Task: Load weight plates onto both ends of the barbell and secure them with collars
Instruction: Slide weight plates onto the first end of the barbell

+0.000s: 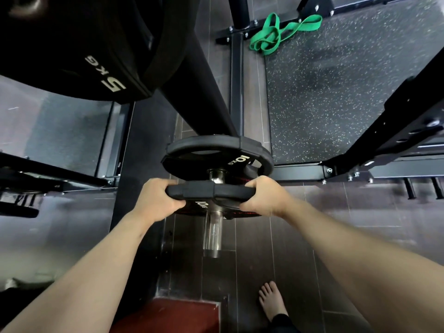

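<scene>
A second 10 kg plate (211,197), gripped at nine and three o'clock by the left hand (157,199) and right hand (265,197), is threaded on the barbell sleeve (212,234) behind the first plate (216,152); collars remain unfitted, none being visible.

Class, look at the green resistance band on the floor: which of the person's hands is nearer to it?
Right. The right hand grips the near plate on the green band's side; the left hand grips its opposite edge, farther away.
</scene>
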